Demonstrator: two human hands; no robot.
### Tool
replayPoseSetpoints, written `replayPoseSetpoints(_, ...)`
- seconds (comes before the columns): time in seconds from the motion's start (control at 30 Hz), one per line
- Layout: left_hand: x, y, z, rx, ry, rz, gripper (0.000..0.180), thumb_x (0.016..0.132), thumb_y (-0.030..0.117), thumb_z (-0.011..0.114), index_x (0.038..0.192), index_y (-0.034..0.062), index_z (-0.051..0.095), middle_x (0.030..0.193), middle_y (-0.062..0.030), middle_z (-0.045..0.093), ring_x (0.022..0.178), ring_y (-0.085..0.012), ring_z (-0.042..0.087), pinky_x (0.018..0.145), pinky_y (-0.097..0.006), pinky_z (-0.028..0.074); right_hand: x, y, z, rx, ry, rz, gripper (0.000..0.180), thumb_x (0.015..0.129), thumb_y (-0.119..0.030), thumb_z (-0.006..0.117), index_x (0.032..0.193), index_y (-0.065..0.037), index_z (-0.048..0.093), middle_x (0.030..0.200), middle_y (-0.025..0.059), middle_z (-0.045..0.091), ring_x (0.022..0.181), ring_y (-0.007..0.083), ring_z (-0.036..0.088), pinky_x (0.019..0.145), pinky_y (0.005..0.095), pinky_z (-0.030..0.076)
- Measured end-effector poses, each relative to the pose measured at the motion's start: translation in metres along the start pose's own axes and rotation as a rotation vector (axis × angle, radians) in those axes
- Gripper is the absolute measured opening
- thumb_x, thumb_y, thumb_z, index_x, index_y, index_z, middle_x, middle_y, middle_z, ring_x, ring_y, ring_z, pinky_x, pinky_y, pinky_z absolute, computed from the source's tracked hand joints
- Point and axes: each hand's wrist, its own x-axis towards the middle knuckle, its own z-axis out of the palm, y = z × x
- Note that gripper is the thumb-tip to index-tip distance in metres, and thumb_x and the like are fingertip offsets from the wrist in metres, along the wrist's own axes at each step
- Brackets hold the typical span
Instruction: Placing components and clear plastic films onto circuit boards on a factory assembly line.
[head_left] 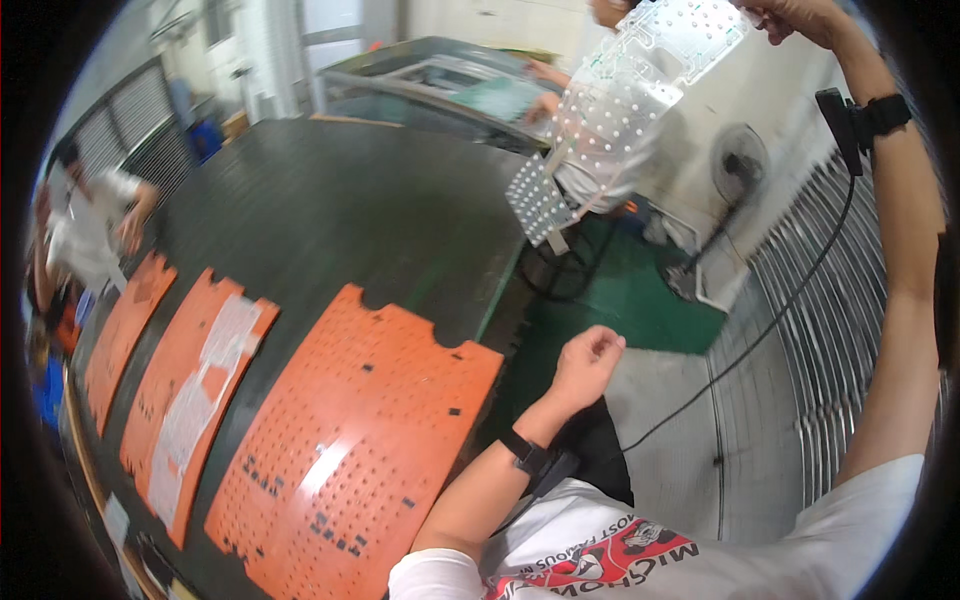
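Observation:
My right hand (pixel 795 18) is raised high at the top right and grips the upper end of a long clear plastic sheet (pixel 620 100) dotted with white points, which hangs down toward the black table's right edge. My left hand (pixel 585 365) hovers low beside the table with its fingers curled in and nothing in it. Just left of it an orange perforated panel (pixel 350 450) lies flat on the black table (pixel 340 210).
Two more orange panels (pixel 190 400) (pixel 125 325) lie to the left, one with a clear sheet on it. A person in white (pixel 90 225) stands at the far left, another at the machine (pixel 440 80) behind. A floor fan (pixel 738 165) and cable are on the right.

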Motion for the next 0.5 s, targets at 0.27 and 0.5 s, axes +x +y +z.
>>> replayPoseSetpoints(0.27, -0.045, -0.034, 0.065, 0.355, -0.668, -0.237, 0.040, 0.089, 0.034, 0.053, 0.107, -0.0003, 0.058, 0.096, -0.0142, 0.061, 0.088, -0.0208, 0.057, 0.081, -0.032, 0.044, -0.089, 0.185, 0.003, 0.027, 0.029, 0.476, 0.014, 0.079, -0.014, 0.060, 0.077, -0.001, 0.062, 0.064, 0.0065, 0.060, 0.053, 0.0145, 0.059, 0.050, 0.0314, 0.052)
replayPoseSetpoints(0.5, -0.098, -0.024, 0.120, 0.342, -1.824, -0.472, 0.049, 0.093, 0.041, 0.044, 0.100, -0.0040, 0.061, 0.080, -0.0095, 0.064, 0.078, -0.0178, 0.058, 0.073, -0.030, 0.045, -0.217, 0.264, 0.028, -0.136, -0.102, 0.754, 0.016, 0.077, -0.011, 0.055, 0.075, 0.004, 0.062, 0.066, 0.0102, 0.063, 0.056, 0.0175, 0.062, 0.051, 0.0315, 0.054)
